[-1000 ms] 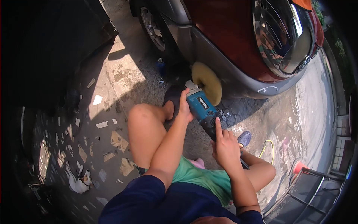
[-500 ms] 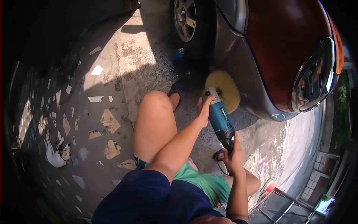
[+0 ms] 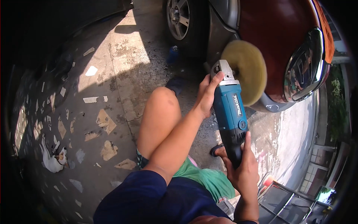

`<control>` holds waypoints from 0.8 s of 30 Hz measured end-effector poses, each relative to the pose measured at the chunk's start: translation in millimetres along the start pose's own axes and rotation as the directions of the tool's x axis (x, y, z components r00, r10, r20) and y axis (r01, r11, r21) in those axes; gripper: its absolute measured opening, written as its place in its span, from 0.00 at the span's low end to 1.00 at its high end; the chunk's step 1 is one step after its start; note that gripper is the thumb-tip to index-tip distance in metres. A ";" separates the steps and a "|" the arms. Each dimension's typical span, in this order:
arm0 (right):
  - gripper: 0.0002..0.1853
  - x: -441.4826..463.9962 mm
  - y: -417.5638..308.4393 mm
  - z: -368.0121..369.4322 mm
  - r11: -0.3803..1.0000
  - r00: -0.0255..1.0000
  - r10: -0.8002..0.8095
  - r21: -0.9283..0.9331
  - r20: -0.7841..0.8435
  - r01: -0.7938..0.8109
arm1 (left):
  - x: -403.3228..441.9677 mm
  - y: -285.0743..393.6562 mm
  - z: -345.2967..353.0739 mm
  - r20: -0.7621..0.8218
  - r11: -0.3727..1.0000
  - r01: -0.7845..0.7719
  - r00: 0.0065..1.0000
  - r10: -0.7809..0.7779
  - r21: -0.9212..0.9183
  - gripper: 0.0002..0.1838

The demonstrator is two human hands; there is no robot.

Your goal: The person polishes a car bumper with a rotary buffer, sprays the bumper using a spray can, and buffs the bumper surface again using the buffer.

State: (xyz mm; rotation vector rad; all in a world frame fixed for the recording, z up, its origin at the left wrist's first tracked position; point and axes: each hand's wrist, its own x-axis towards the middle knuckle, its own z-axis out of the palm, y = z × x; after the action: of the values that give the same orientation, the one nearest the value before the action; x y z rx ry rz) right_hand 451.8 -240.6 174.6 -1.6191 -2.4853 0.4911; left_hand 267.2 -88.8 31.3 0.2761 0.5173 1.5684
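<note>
A blue, black and silver Makita polisher [image 3: 228,102] is held between both of my hands. My left hand [image 3: 209,91] grips its silver head, thumb on top. My right hand [image 3: 244,164] wraps around the black rear handle, with one finger stretched along the body. The round yellow polishing pad [image 3: 248,71] faces the car; its edges look smeared. It overlaps the grey lower bumper [image 3: 274,105] and part of the red panel [image 3: 272,33]. Whether the pad touches the paint, I cannot tell.
A car wheel [image 3: 178,18] stands at the top, near a blue bottle [image 3: 173,54]. The headlight [image 3: 304,65] is right of the pad. A dog [image 3: 54,160] lies at the left among scattered scraps [image 3: 105,121]. A metal-framed rack [image 3: 287,203] stands at the lower right.
Both hands have lifted the polisher up and closer to my view. The pad has moved from low beside the grey bumper up and right, now overlapping the red panel.
</note>
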 end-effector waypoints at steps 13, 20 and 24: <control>0.54 20.8 -40.5 -6.6 0.998 1.000 0.010 -0.057 0.017 -0.009 | 15.8 20.0 -9.0 -0.006 0.996 -0.001 1.000 0.002 0.095 0.39; 0.53 16.0 -35.0 5.9 0.998 0.998 0.026 -0.051 0.063 -0.023 | 12.3 2.6 -26.9 -0.068 0.995 0.078 0.995 -0.073 0.068 0.40; 0.53 16.1 -30.4 11.6 0.999 0.997 0.022 -0.026 0.074 -0.020 | 8.9 -0.3 -31.1 -0.075 0.993 0.110 0.991 -0.108 0.032 0.44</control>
State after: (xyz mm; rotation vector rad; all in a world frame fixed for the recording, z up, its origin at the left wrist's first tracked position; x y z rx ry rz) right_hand 415.6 -239.4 173.1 -1.6680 -2.5397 0.5343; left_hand 252.0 -84.9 3.0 0.2146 0.6087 1.4683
